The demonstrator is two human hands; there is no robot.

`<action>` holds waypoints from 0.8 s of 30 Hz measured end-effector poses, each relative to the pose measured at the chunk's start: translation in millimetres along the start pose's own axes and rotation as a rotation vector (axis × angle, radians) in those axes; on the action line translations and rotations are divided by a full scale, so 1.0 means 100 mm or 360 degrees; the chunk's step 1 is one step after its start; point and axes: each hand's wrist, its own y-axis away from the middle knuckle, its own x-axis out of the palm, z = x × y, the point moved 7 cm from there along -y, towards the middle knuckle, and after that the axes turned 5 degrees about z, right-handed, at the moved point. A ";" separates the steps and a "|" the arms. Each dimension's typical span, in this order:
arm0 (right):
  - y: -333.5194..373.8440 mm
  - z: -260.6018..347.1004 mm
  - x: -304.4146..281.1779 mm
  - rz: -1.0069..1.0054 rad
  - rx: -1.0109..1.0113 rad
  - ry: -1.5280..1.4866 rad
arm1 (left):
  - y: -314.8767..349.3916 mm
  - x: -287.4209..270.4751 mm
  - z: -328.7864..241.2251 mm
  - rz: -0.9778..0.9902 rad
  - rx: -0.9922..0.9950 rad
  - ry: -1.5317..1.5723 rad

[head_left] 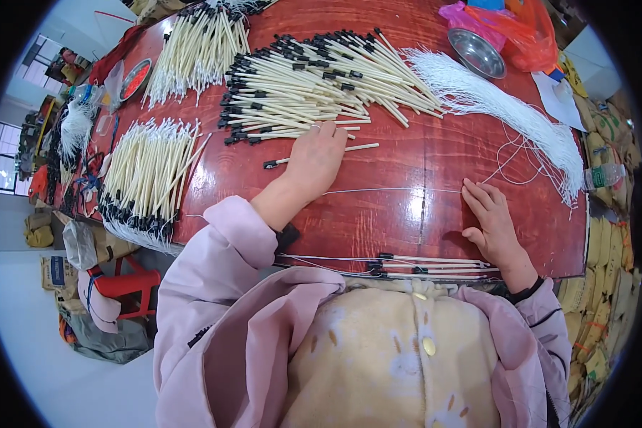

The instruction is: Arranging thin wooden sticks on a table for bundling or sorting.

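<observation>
My left hand, fingers bent down and together, is at the near edge of a big pile of cream sticks with black tips. Its fingertips touch the sticks; what they grip is hidden. One loose cream stick passes beneath this hand, its black end out to the left. A thin white string stretches across the table from beneath my left wrist to my right hand. The right fingertips rest on that string, with the thumb spread apart. More string loops on toward a long white bundle of strings.
Several strung sticks lie along the near edge of the red table. Stick bundles with white strings stand left and far left. A metal bowl, a bowl of red pieces, plastic bags and a bottle are around.
</observation>
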 end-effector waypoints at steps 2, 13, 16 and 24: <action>0.02 0.01 0.00 0.0001 0.0022 -0.0022 | 0.03 -0.02 -0.02 0.0061 0.0100 -0.0061; 0.01 0.00 -0.01 -0.0031 0.0010 -0.0048 | 1.23 -0.71 0.23 0.0025 -0.0402 0.0490; -0.02 0.04 -0.02 -0.0117 0.0002 -0.0050 | 1.47 -0.62 0.25 -0.0004 -0.0381 0.0473; -0.02 0.08 0.01 0.0002 0.0060 0.0076 | 1.42 -0.54 0.14 -0.0069 -0.0365 0.0511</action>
